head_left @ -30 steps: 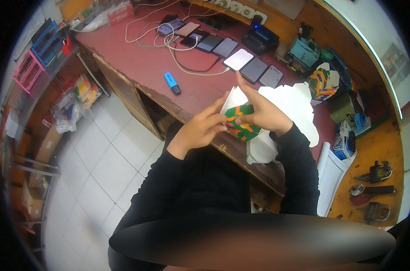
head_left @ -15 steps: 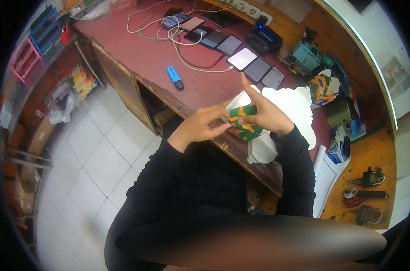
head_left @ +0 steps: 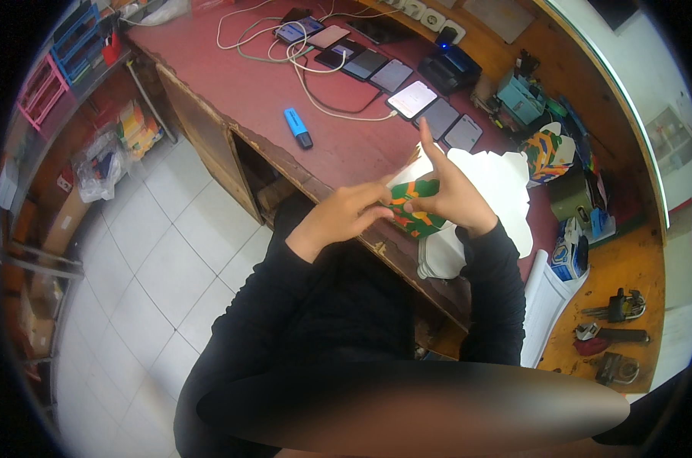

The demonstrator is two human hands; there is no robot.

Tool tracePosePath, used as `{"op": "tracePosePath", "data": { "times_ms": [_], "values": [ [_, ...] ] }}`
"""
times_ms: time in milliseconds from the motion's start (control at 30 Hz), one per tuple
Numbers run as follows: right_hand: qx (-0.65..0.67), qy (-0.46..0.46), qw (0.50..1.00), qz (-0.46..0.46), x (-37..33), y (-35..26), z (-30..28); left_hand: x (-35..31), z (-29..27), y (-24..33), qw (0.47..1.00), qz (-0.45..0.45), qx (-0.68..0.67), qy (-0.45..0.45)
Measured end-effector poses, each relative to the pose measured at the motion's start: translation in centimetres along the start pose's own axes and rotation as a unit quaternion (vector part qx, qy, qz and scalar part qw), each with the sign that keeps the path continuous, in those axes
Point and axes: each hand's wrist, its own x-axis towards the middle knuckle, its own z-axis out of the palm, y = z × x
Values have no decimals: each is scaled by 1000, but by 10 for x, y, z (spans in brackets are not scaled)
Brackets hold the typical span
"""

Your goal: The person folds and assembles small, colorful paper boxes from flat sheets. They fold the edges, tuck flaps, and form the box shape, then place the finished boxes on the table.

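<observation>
Between my hands is a paper food box [head_left: 420, 221], green with orange and red patterns outside and white inside, partly folded up at the near edge of the desk. My left hand [head_left: 344, 217] pinches its left edge with thumb and fingers. On the box's right side rests my right hand [head_left: 454, 191], its thumb against the patterned wall and its index finger stretched upward; the other fingers are partly hidden. Flat white box blanks [head_left: 498, 183] lie under and beyond my right hand, and more stacked white blanks [head_left: 439, 256] stick out below it.
A blue highlighter [head_left: 297, 128] lies on the red desktop [head_left: 231, 84]. Several phones [head_left: 392, 76] with white cables line the back. A folded patterned box [head_left: 550, 153] stands at the right, near a teal organizer [head_left: 523, 99]. Padlocks [head_left: 617, 368] and keys [head_left: 622, 305] lie on the wooden ledge.
The left fingers have shifted on the box's left edge, and a white flap now stands more upright behind the patterned wall. My right hand has barely moved, and the whole view has shifted slightly.
</observation>
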Motion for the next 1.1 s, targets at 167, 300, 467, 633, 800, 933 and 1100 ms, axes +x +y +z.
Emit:
{"op": "tracePosePath", "data": {
  "times_ms": [167, 300, 467, 633, 800, 933, 1100],
  "values": [
    [18, -11, 1000, -8, 5, 0, 5, 1, 4, -6, 997, -56, -52, 23],
    [13, -7, 998, -59, 8, 5, 6, 8, 5, -7, 998, 2, -16, 63],
    [-22, -28, 998, -57, 9, 8, 12, 19, -10, -14, 988, 30, 153, 6],
    [-137, -54, 986, -73, 16, 7, 27, 19, -3, -22, 976, 21, 217, 13],
    [-236, -1, 969, -66, 17, 3, 42, 7, 6, -35, 955, 37, 294, 31],
    [-240, -26, 963, -119, 7, -4, 44, -6, 0, -50, 986, 106, 58, 114],
    [-301, -33, 912, -278, -22, -18, 40, -25, -1, -41, 985, 91, -88, 119]
  ]
}}
